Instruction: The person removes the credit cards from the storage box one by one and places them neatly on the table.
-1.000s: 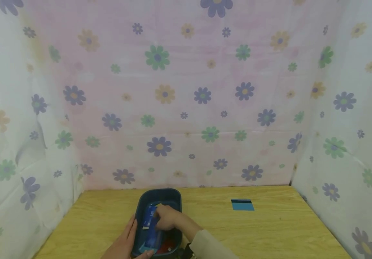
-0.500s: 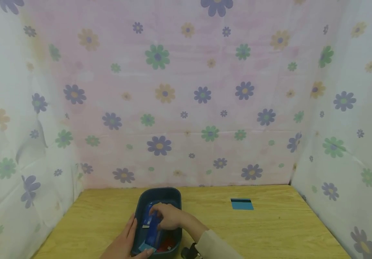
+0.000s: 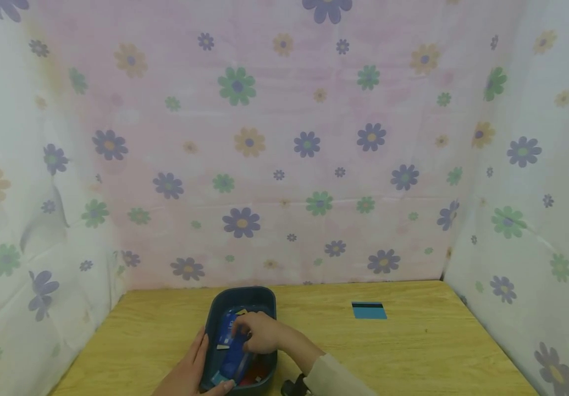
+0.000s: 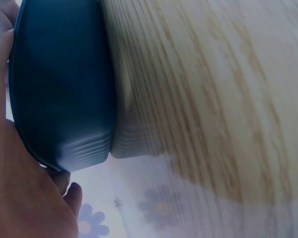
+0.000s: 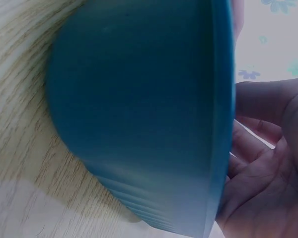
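Note:
A dark blue-green plastic bin (image 3: pixel 244 295) stands on the table, its long side running away from me. My left hand (image 3: pixel 187 363) holds its left side, fingers along the outer wall and thumb over the near rim. Inside the bin lie a blue card with white print (image 3: pixel 226 331), a longer dark blue piece (image 3: pixel 236 357), a light blue card (image 3: pixel 219 378) and something red (image 3: pixel 252 375). My right hand (image 3: pixel 261 333) reaches in over the right wall with bent fingers at the blue pieces. I cannot tell whether it grips one. The right wrist view shows its fingers partly behind the rim.
A light blue card with a black stripe (image 3: pixel 369 312) lies flat on the wood-grain table (image 3: pixel 413 352), right of the bin. Flower-print cloth (image 3: pixel 284 236) surrounds the table at the back and sides. A black device (image 3: pixel 295 386) sits under the right wrist.
The long blue piece in the bin has shifted and tilted, its near end turning. My right hand has moved slightly within the bin. My left hand keeps its hold; the striped card stays put.

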